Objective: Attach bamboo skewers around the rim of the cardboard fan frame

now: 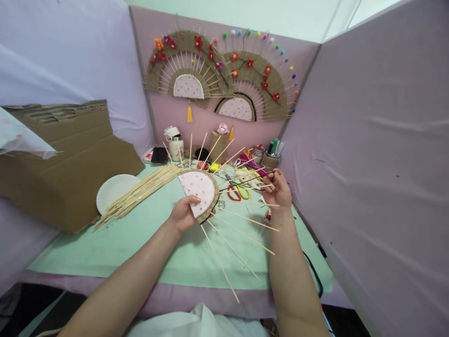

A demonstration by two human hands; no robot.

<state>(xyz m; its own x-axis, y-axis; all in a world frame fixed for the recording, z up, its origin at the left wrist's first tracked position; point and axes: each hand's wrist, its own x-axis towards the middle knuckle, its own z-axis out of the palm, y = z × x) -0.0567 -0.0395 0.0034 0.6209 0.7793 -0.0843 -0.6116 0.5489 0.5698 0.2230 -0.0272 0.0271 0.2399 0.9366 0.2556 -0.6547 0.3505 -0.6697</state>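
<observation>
i'm watching two bare hands at one table. nearest, the left hand (184,214) grips one fan piece (201,185) low on its straight edge, thumb across the face, holding it above the middle of the table. the right hand (281,189), off to the side, pinches one black cord (245,182) that stretches to the piece's rim (215,183). the piece is half-round: a white face with pinkish-red dots, a brown rim edged partly in black, roughly fifteen thin pale sticks (221,267) fanning out.

the tabletop (140,248) is mint green. at its left lie one bundle of loose sticks (143,187), too many to count, and one white plate (112,187) partly beneath it; one large brown cardboard sheet (70,164) stands beside them. past the piece lies one pair of scissors (234,199), one handle red, the other yellow. farther back stand one white bottle (174,149), one brown cylinder (219,149) and one pot of markers (269,162).

lilac cloth walls (365,140) flank both sides. farthest, on the pink back panel (168,110), two fans (185,40) overlap, bearing mostly red flowers (199,43), two yellow tassels (190,113) hanging beneath; ball-topped pins (293,76) ring the right one.
</observation>
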